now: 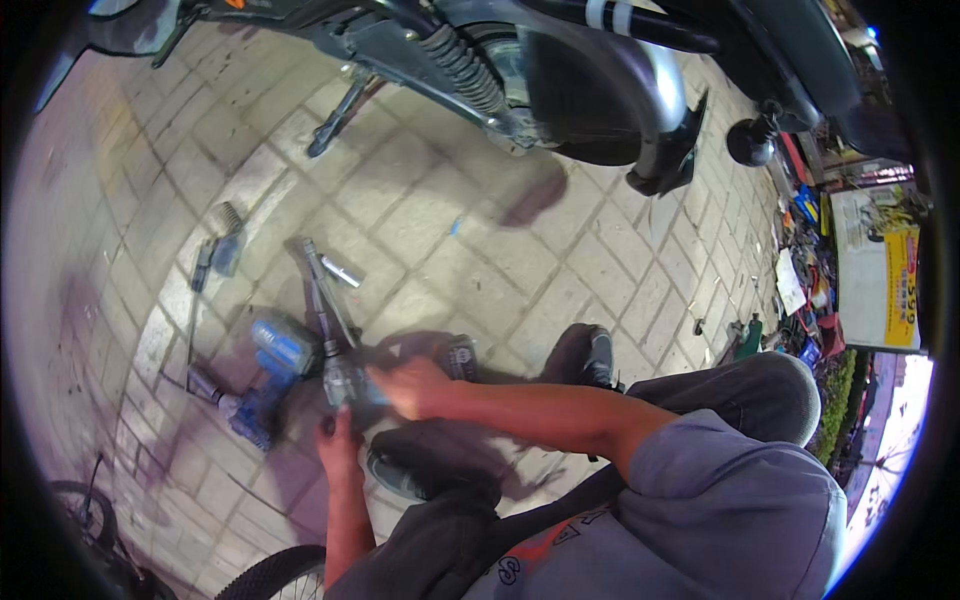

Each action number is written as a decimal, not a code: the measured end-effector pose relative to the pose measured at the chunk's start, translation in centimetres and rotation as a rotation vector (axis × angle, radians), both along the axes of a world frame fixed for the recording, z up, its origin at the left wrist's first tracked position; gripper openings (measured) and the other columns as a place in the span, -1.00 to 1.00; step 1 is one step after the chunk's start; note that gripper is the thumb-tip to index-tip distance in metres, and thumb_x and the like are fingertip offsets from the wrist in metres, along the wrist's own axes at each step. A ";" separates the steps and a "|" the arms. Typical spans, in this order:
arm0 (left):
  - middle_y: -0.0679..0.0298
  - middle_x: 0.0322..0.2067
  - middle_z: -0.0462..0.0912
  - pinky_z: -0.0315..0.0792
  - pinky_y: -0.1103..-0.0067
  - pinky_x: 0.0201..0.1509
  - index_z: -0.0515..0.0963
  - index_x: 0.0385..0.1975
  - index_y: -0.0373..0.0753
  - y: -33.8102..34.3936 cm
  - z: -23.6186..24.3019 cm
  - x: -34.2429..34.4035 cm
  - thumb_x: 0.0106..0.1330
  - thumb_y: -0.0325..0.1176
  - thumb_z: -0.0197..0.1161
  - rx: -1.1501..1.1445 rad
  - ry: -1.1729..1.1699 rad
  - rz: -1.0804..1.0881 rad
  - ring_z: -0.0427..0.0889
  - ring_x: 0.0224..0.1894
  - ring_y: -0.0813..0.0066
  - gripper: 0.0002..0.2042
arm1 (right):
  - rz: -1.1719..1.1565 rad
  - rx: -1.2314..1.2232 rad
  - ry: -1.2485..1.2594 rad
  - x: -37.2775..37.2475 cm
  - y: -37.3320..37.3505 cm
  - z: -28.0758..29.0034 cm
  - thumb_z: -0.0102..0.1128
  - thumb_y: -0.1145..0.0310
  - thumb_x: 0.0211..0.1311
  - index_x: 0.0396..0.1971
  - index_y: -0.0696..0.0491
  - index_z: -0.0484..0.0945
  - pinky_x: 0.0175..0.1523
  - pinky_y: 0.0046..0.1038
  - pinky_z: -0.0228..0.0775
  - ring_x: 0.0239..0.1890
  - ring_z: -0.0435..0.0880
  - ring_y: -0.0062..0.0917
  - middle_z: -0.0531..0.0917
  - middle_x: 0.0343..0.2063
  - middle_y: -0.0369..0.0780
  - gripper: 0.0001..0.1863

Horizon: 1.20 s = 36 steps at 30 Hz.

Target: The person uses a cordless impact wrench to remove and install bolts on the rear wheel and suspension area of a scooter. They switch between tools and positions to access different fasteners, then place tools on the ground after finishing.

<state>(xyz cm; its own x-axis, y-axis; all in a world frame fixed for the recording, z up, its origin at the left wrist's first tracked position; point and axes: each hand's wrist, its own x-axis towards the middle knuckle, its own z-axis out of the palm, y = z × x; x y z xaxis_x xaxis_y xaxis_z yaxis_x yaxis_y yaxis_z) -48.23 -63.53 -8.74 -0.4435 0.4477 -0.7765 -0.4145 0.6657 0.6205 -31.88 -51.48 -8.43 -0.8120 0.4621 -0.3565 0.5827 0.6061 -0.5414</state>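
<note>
My right hand grips the handle of a silver-and-blue cordless impact tool, which has a metal fitting at its nose pointing forward. Beneath it, my left hand has its curled fingers against the tool's body. Just left, another blue cordless power tool lies on the paving with a dark socket attached. Ahead lie long metal wrenches and a short silver socket. Farther left are a dark hand tool and a wire brush.
A scooter with rear wheel, shock absorber and stand spans the top. Bicycle wheels sit at lower left. Cluttered parts and packages, beside a white-and-yellow box, line the right. My knee and shoes surround the tool from the lower right.
</note>
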 end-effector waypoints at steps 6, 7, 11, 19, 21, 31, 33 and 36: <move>0.17 0.03 0.42 0.19 0.32 0.22 0.25 0.16 -0.21 0.6 7.9 3.8 0.24 0.02 0.14 0.534 -0.617 0.221 0.37 0.10 0.30 -0.41 | -0.087 -0.178 0.267 -0.7 -0.6 7.8 0.28 0.18 -0.18 0.18 0.18 0.20 -0.32 -0.27 0.34 -0.45 0.56 -0.23 0.60 -0.40 -0.13 -0.16; 0.17 0.00 0.44 0.23 0.35 0.19 0.26 0.15 -0.22 2.5 9.7 3.6 0.22 -0.05 0.18 0.492 -0.512 0.174 0.40 0.07 0.31 -0.43 | -0.162 -0.086 0.444 -1.2 -1.3 8.5 0.29 0.19 -0.18 0.16 0.16 0.23 -0.34 -0.26 0.33 -0.46 0.55 -0.25 0.58 -0.43 -0.15 -0.18; 0.17 -0.15 0.53 0.38 0.45 0.07 0.30 0.12 -0.27 6.0 15.5 2.2 0.06 -0.26 0.34 0.511 -0.213 0.094 0.52 -0.09 0.35 -0.40 | -0.097 -0.043 0.580 -0.6 1.8 13.2 0.30 0.18 -0.11 0.08 0.18 0.31 -0.31 -0.32 0.32 -0.40 0.55 -0.31 0.56 -0.46 -0.14 -0.29; 0.11 -0.41 0.49 0.30 0.54 -0.44 0.35 0.01 -0.41 9.3 10.2 3.9 0.01 -0.39 0.21 0.569 -0.887 -0.125 0.40 -0.55 0.46 -0.49 | -1.169 -1.203 1.013 6.4 15.4 10.1 -0.24 0.03 0.36 -0.05 0.17 0.31 -0.04 -0.18 0.39 -0.03 0.51 -0.20 0.52 -0.08 0.01 -0.52; 0.18 -0.43 0.49 0.32 0.52 -0.41 0.37 -0.03 -0.33 9.5 6.0 6.3 0.04 -0.33 0.20 0.495 -0.948 -0.060 0.41 -0.48 0.47 -0.54 | -1.240 -1.217 1.029 6.2 17.4 8.5 -0.27 0.15 0.38 -0.10 0.15 0.31 -0.03 -0.10 0.38 -0.03 0.52 -0.18 0.52 -0.10 0.03 -0.63; 0.35 -0.58 0.37 0.29 0.56 -0.39 0.37 -0.08 -0.28 16.8 0.0 11.0 0.17 -0.23 0.13 0.402 -1.236 0.002 0.33 -0.55 0.57 -0.63 | -1.292 -1.055 0.795 10.4 24.3 3.2 -0.24 0.29 0.38 -0.21 0.05 0.31 -0.05 -0.06 0.41 -0.09 0.56 -0.18 0.56 -0.19 -0.02 -0.82; 0.36 -0.58 0.36 0.28 0.57 -0.39 0.37 -0.08 -0.26 17.5 -0.9 10.9 0.17 -0.23 0.12 0.422 -1.295 0.021 0.32 -0.56 0.58 -0.64 | -1.208 -1.020 0.807 10.6 24.6 2.9 -0.19 0.23 0.38 -0.20 0.03 0.32 -0.05 -0.11 0.41 -0.06 0.56 -0.21 0.56 -0.18 -0.05 -0.80; 0.39 -0.59 0.34 0.27 0.57 -0.40 0.38 -0.08 -0.23 17.9 -1.7 11.0 0.16 -0.24 0.11 0.428 -1.386 0.041 0.31 -0.57 0.59 -0.65 | -1.240 -0.939 0.745 10.0 25.1 3.3 -0.15 0.23 0.37 -0.19 0.02 0.33 -0.07 -0.18 0.42 -0.08 0.58 -0.24 0.58 -0.22 -0.07 -0.81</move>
